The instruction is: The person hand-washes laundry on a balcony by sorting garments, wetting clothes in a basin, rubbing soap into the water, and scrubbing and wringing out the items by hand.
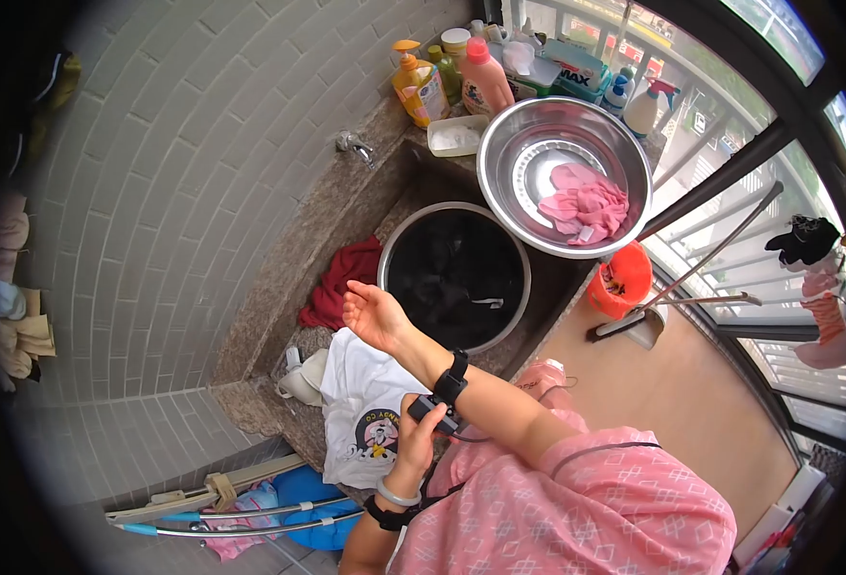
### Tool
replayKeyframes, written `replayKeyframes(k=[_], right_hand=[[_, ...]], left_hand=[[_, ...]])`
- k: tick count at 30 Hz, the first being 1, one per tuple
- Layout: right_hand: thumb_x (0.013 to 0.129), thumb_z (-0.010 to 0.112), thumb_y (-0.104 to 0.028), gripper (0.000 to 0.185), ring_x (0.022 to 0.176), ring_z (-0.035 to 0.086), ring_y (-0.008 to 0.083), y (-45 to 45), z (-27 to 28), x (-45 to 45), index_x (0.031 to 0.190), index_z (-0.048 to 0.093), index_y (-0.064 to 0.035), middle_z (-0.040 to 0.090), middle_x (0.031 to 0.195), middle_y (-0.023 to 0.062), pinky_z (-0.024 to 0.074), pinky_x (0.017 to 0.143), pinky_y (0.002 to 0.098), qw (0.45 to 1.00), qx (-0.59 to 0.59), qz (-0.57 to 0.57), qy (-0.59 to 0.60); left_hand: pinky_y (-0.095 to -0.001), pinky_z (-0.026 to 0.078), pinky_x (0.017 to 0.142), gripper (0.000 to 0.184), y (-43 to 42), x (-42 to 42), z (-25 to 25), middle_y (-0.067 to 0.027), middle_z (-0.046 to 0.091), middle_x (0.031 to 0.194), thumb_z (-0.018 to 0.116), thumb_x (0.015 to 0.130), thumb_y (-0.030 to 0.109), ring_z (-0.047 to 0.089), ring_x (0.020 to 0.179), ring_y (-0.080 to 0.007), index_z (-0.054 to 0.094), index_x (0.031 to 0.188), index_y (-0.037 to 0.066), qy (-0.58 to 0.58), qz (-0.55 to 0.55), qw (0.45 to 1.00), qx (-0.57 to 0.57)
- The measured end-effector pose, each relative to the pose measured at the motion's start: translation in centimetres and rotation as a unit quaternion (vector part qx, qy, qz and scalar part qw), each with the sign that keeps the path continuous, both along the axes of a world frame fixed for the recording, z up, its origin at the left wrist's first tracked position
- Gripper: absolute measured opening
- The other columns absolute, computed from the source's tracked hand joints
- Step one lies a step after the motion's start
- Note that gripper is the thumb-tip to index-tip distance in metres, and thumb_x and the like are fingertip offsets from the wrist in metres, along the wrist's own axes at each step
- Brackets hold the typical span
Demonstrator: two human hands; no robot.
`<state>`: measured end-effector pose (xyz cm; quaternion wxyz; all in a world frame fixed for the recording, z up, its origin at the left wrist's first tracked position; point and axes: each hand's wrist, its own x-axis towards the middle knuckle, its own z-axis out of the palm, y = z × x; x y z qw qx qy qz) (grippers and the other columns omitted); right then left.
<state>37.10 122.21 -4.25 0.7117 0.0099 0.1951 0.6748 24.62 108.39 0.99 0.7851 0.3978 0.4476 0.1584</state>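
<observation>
From afar, I see my left hand (416, 445) closed around the small black device (429, 410), just beside the black wristband (451, 379); a light, steady pinch seems best. My right hand (377, 317), half open, holds nothing visible, near the dark-filled basin (454, 205).

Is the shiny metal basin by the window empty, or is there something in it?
Not empty: crumpled pink cloth lies toward one side of the metal basin, with bare metal showing beside it.

Dark contents (447, 264) of the sink basin (454, 206), indistinct
</observation>
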Motion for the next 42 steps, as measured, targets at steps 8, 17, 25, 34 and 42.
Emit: replayKeyframes(k=[8, 17, 25, 34, 42], right_hand=[[0.079, 0.060, -0.017, 0.029, 0.084, 0.057, 0.0172, -0.7, -8.2, 0.6, 0.106, 0.051, -0.0103, 0.057, 0.092, 0.0064, 0.0465, 0.074, 0.0300, 0.626, -0.064, 0.077, -0.774], [0.064, 0.071, -0.016, 0.075, 0.111, 0.052, 0.0261, -11.5, -18.0, 15.3, 0.131, 0.037, -0.0172, 0.057, 0.113, 0.0120, 0.0448, 0.083, 0.0501, 0.012, -0.167, 0.308, -0.937], [0.063, 0.066, -0.022, 0.031, 0.071, 0.064, 0.0318, -9.2, -9.8, 8.8, 0.088, 0.059, -0.0062, 0.064, 0.072, 0.0149, 0.0513, 0.062, 0.0414, 0.215, 0.026, 0.219, -0.951], [0.068, 0.066, -0.023, 0.056, 0.084, 0.062, 0.0331, -8.8, -0.2, 4.9, 0.113, 0.051, 0.0055, 0.061, 0.094, 0.0238, 0.0490, 0.075, 0.0363, 0.551, 0.054, 0.165, -0.816], [0.070, 0.072, -0.025, 0.075, 0.100, 0.056, 0.0284, -8.5, 4.6, 4.3, 0.126, 0.037, 0.0095, 0.056, 0.105, 0.0248, 0.0434, 0.087, 0.0348, 0.710, 0.067, 0.125, -0.690]], left_hand=[[-0.0312, 0.052, 0.064, 0.050, 1.3, -0.1, -0.2, -0.0171, 0.058, 0.089, 0.056, 0.088, 0.012, 0.062, 0.076, -0.0220, 0.023, 0.125, 0.005, 0.020, -0.120, 0.984, -0.132], [-0.0309, 0.048, 0.077, 0.031, 1.3, -8.6, 0.1, -0.0160, 0.060, 0.096, 0.046, 0.092, 0.011, 0.061, 0.084, -0.0211, 0.040, 0.121, 0.002, 0.126, 0.035, 0.988, 0.086], [-0.0318, 0.048, 0.079, 0.027, 1.7, -7.1, -2.2, -0.0161, 0.060, 0.095, 0.046, 0.092, 0.012, 0.061, 0.085, -0.0212, 0.045, 0.116, 0.001, 0.135, 0.034, 0.987, 0.078], [-0.0299, 0.044, 0.084, 0.036, 5.5, -2.8, -10.3, -0.0116, 0.057, 0.107, 0.055, 0.088, 0.015, 0.056, 0.098, -0.0188, 0.046, 0.119, 0.001, 0.199, -0.157, 0.932, 0.259], [-0.0294, 0.047, 0.078, 0.032, 6.6, -2.3, -12.8, -0.0097, 0.060, 0.102, 0.059, 0.085, 0.012, 0.059, 0.090, -0.0176, 0.051, 0.114, 0.000, 0.247, -0.183, 0.876, 0.373]])
